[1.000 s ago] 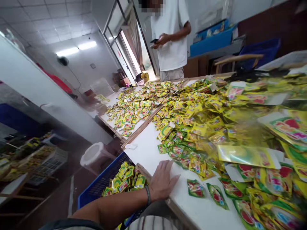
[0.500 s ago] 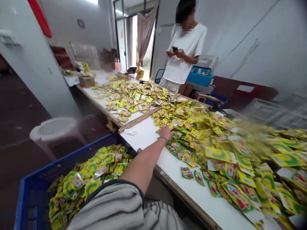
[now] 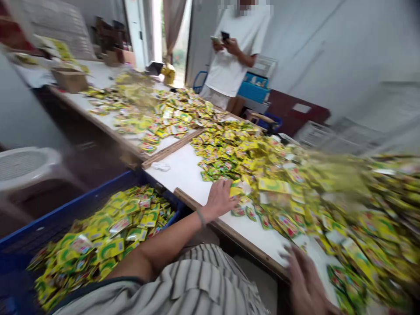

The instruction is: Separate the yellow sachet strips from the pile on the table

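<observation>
My left hand (image 3: 221,199) is at the near edge of the white table (image 3: 183,173), closed on a yellow packet (image 3: 236,189) that shows between its fingers and thumb. Small green and red packets lie just beyond it. At the lower right, my right hand (image 3: 303,278) hovers over the table's edge, blurred by motion, its fingers stretched out and holding nothing I can see. Close to its right lie several green packets (image 3: 346,280). A wide heap of yellow packets (image 3: 295,188) spreads over the table past both hands.
To my left stands a blue crate (image 3: 98,190) filled with yellow packets. A wooden strip (image 3: 173,146) crosses the table, with another heap (image 3: 177,111) behind it. A person in a white shirt (image 3: 234,48) holds phones at the far side. A white stool (image 3: 29,164) is far left.
My left hand has drawn back from the heap toward the near table edge and now grips a yellow packet. My right hand has come into view. The view has shifted right and closer.
</observation>
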Available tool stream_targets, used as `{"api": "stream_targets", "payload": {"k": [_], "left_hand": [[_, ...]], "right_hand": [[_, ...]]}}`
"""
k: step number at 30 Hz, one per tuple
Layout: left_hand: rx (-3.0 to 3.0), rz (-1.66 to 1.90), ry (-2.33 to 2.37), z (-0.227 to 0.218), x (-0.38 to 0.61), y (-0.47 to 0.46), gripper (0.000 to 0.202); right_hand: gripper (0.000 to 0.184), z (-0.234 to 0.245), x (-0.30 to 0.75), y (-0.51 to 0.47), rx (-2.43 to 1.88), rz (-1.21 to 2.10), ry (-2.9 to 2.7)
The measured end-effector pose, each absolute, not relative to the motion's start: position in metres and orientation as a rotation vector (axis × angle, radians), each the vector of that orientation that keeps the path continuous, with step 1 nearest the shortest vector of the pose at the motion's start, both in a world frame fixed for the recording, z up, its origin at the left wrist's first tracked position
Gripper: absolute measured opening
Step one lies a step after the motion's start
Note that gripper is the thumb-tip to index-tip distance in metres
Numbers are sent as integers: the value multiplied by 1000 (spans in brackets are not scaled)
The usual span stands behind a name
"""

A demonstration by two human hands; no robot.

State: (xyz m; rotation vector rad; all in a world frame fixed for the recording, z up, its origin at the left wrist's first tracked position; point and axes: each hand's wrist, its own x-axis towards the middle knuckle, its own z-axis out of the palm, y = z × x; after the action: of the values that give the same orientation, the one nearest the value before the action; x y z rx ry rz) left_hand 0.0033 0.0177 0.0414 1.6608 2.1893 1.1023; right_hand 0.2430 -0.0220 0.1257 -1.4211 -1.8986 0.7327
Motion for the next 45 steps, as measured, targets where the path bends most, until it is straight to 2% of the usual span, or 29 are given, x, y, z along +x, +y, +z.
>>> {"api": "stream_targets", "payload": {"k": [3,4,7,9,12,16,19,23,25,29,34,41,45], "left_hand": [[1945,952,2077,47,29,-5,63],[1990,907,2060,48,34,-9,63],[1990,827,2008,55,38,-18,61],[1913,826,1892,61,32,-22,68],[1612,858,1532,69,20,-28,77],[939,743,858,72,14,-33,66],[705,725,616,69,22,-33,53],[626,806,618,67,31,-28,44],[625,820,650,67,32,-24,44],[643,824,691,68,37,-17,45],[559,839,717,73,45,-13,46],[699,822,793,80,41,-6,38],[685,823,838,80,38,-1,47]], "right_hand": [[58,116,203,6,-1291,1064,-1904],[59,113,190,18,-1268,1075,-1914],[43,105,166,44,-1229,1082,-1954],[36,100,165,49,-1231,1186,-1880],[37,100,175,47,-1247,1318,-1736],[35,111,182,45,-1168,1392,-1853],[39,119,188,46,-1069,1445,-1970],[65,126,215,49,-916,1560,-2077],[57,130,228,50,-959,1491,-2145],[34,139,230,50,-1030,1105,-2308],[36,141,219,51,-968,833,-2392],[39,123,219,74,-1275,1216,-1951],[40,116,219,76,-1238,1268,-1993]]}}
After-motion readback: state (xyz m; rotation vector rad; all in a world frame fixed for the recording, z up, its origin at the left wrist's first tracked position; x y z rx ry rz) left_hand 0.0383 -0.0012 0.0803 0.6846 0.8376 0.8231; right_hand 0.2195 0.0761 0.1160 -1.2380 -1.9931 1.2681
